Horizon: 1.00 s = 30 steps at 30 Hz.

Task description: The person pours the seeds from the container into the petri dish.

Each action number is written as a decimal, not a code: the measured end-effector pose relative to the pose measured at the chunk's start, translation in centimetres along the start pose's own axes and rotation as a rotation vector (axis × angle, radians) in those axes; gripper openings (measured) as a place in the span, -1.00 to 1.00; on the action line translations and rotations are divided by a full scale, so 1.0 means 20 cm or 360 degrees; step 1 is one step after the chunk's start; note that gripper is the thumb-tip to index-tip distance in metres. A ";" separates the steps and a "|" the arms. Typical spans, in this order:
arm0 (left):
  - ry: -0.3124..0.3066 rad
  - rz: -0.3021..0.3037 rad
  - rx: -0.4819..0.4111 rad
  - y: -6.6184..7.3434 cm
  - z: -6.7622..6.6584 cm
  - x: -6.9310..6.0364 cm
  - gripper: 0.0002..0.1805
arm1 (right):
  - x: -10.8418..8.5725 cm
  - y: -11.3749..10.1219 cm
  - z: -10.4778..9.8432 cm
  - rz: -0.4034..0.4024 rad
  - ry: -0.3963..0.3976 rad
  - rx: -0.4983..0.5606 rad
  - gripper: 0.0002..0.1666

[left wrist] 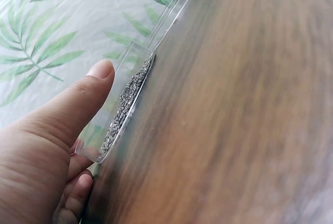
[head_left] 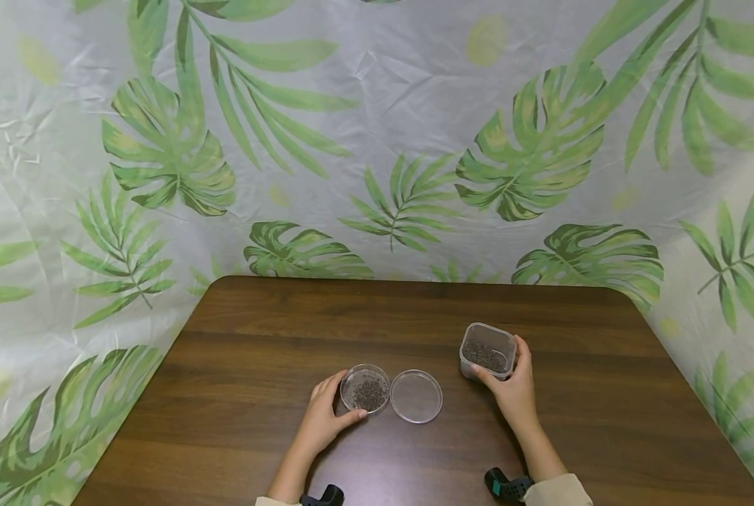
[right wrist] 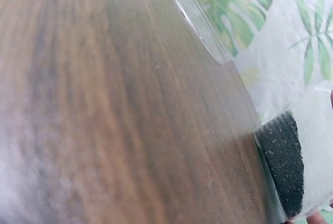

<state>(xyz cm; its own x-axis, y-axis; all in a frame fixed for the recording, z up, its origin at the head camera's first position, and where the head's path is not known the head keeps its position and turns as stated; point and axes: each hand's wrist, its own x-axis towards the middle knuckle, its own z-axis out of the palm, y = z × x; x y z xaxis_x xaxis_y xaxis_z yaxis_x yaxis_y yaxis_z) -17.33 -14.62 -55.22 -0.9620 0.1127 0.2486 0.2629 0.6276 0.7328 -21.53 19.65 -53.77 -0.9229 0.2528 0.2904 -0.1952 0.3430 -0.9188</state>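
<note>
In the head view a round clear dish [head_left: 365, 388] with dark grains in it lies on the table, and my left hand [head_left: 323, 416] holds it between thumb and fingers at its left and near sides. The left wrist view shows the thumb of my left hand [left wrist: 62, 125] at the wall of the dish [left wrist: 125, 104]. Farther right, my right hand [head_left: 511, 388] grips a squarish clear tub [head_left: 488, 349] partly filled with dark grains. Only fingertips of that hand show at the edge of the right wrist view, beside the tub's dark grains [right wrist: 283, 164].
Between the two containers lies an empty round clear lid or dish [head_left: 417, 397], right beside the grain-filled dish. The brown wooden table [head_left: 326, 316] ends at a leaf-patterned cloth backdrop [head_left: 408, 126]. Dark bands are on both wrists.
</note>
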 end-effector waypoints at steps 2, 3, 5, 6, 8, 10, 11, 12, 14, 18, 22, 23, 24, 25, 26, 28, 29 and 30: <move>0.0000 -0.0004 0.0001 0.00 0.00 0.00 -0.06 | 0.00 0.00 0.00 0.0010 -0.0007 -0.0001 0.15; -0.0001 -0.0005 0.0001 0.00 0.00 0.00 -0.06 | 0.00 0.00 0.00 0.0018 -0.0009 0.0008 0.15; -0.0003 -0.0004 0.0003 0.00 0.00 0.00 -0.06 | 0.00 0.00 0.00 0.0031 -0.0013 0.0048 0.15; -0.0004 -0.0005 0.0002 0.00 0.00 0.00 -0.07 | -0.01 0.00 0.00 0.0038 -0.0013 0.0070 0.15; -0.0006 -0.0007 0.0003 0.00 0.00 0.00 -0.07 | -0.01 0.00 0.00 0.0046 -0.0010 0.0115 0.14; -0.0005 -0.0009 0.0005 0.00 0.00 0.00 -0.07 | -0.01 0.00 0.00 0.0047 -0.0014 0.0138 0.15; -0.0004 -0.0011 0.0001 0.01 0.00 -0.01 -0.07 | -0.01 0.00 0.00 0.0049 -0.0015 0.0136 0.15; -0.0003 -0.0012 0.0003 0.01 0.00 -0.01 -0.07 | -0.01 0.00 0.00 0.0051 -0.0015 0.0130 0.15; -0.0001 -0.0012 0.0002 0.01 0.00 -0.01 -0.06 | -0.01 0.01 0.00 0.0056 -0.0020 0.0120 0.17; -0.0002 -0.0010 0.0001 0.01 0.00 -0.01 -0.06 | -0.01 0.01 -0.01 0.0058 -0.0015 0.0112 0.19; 0.0000 -0.0018 -0.0004 0.01 0.00 -0.01 -0.06 | -0.01 0.01 -0.01 0.0057 -0.0019 0.0130 0.20; 0.0000 -0.0017 -0.0003 0.01 0.00 -0.01 -0.06 | -0.01 0.01 -0.01 0.0057 -0.0021 0.0137 0.20; 0.0000 -0.0020 -0.0006 0.01 0.00 -0.01 -0.06 | -0.01 0.01 -0.01 0.0059 -0.0021 0.0149 0.20; -0.0001 -0.0021 -0.0005 0.01 0.00 -0.01 -0.06 | -0.01 0.00 -0.01 0.0060 -0.0025 0.0165 0.21; -0.0001 -0.0018 -0.0004 0.01 0.00 -0.01 -0.07 | -0.01 0.00 -0.01 0.0057 -0.0030 0.0177 0.21; 0.0000 -0.0017 -0.0003 0.01 0.00 -0.01 -0.07 | -0.02 -0.04 -0.01 0.0048 -0.0032 0.0209 0.20; 0.0001 -0.0016 -0.0004 0.01 0.00 -0.01 -0.07 | -0.02 -0.06 -0.01 0.0043 -0.0031 0.0217 0.19; 0.0002 -0.0019 -0.0006 0.01 0.00 -0.01 -0.08 | -0.03 -0.08 -0.02 0.0040 -0.0029 0.0221 0.18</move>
<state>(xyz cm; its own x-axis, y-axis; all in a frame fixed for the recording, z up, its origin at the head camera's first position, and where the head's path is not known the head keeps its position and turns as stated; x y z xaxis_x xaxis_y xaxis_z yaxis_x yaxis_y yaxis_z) -17.12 -14.58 -55.14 -0.9650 0.1044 0.2406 0.2517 0.6261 0.7380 -20.57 19.21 -52.33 -0.9337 0.2431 0.2630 -0.2147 0.2079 -0.9543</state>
